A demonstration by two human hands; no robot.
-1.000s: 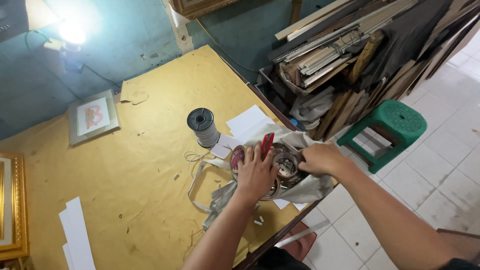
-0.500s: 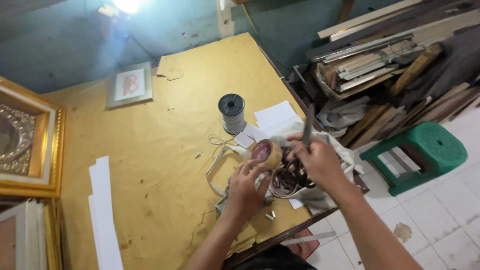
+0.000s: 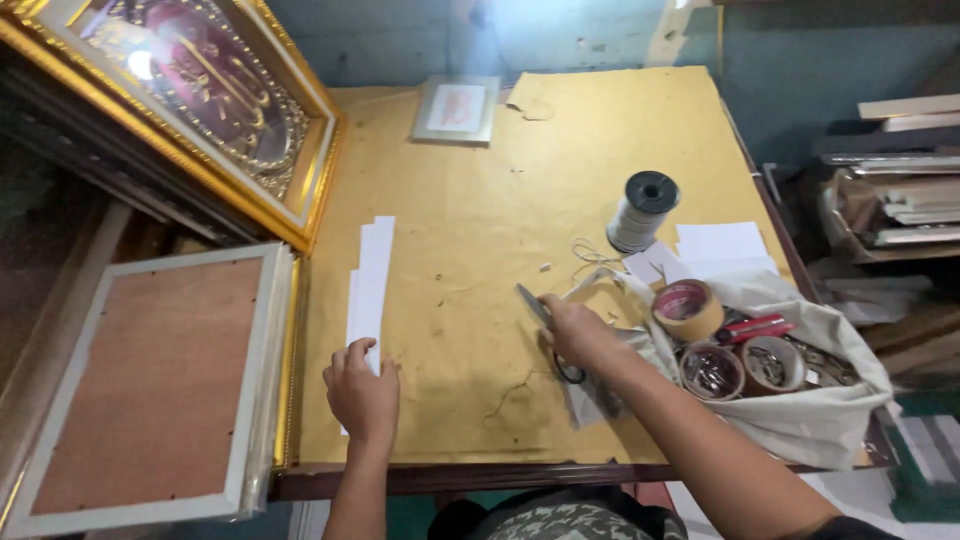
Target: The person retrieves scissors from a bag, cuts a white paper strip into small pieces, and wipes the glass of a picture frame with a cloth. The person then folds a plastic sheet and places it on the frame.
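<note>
picture-framing workshop — gilt frame [image 3: 200, 110], frame backing board [image 3: 150, 385], paper-covered workbench [image 3: 480, 250], stacked mouldings [image 3: 900, 190], tape roll [image 3: 688, 310].

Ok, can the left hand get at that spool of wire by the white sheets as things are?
Probably not easily: the left hand rests on the white paper strips, and the right hand holding scissors lies between it and the spool.

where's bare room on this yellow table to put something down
Bare room lies mid-table, between the white paper strips and the wire spool, up to the small picture frame. The right side is crowded: tape roll, cloth bag, right hand with scissors.
</note>
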